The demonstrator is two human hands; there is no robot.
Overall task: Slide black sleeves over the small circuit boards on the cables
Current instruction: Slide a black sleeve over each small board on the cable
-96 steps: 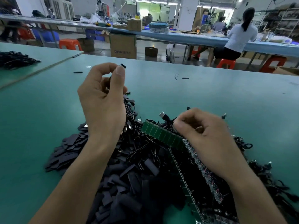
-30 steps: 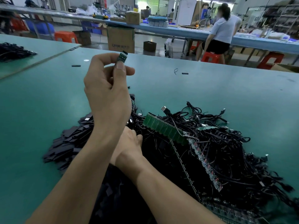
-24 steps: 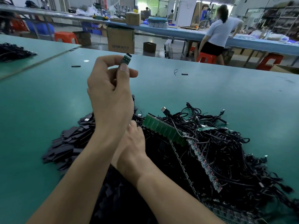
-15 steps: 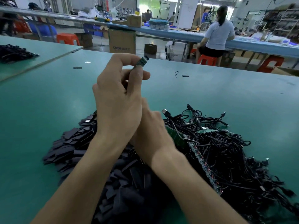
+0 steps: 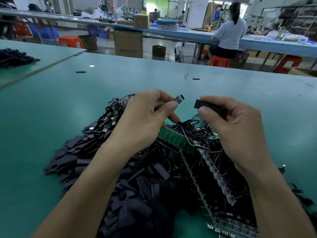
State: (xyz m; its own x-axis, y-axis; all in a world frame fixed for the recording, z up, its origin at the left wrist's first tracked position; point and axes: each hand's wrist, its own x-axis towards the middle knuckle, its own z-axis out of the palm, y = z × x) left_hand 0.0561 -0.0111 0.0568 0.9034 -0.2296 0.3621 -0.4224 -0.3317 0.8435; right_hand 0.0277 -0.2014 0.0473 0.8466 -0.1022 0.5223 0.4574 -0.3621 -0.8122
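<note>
Left grip [image 5: 145, 121]: closed. The small green circuit board [image 5: 178, 99] is being pinched by its near end between thumb and fingertips. Its far end is being left free and is being pointed toward the right. The run of its cable under the hand cannot be told.

Right grip [image 5: 236, 131]: closed. A flat black sleeve of thin tubing [image 5: 205, 105] is being held by its rear part between thumb and fingers, with its open mouth being turned toward the board. Board and sleeve are being held near each other but apart, above the stock.

Handling, as judged:
- The board is being taken as light, stiff and fragile at its small soldered parts. It is best held by the edges at the cable end, so that the leading end is being kept bare for entry.
- The sleeve is being taken as very light, soft and collapsed flat. A light squeeze on its two edges is probably being needed to round the mouth. It is best held behind the mouth.

Containers: stock is being kept loose on the green counter [image 5: 51, 117].
- A heap of flat black sleeves [image 5: 137, 194] is lying nearest.
- A tangle of thin black cables [image 5: 168, 157] is lying beyond it.
- A long green strip of joined boards [image 5: 175, 140] is resting across the tangle.
- A brown cardboard box [image 5: 128, 43] is standing on the floor beyond the counter; its contents are being hidden.
</note>
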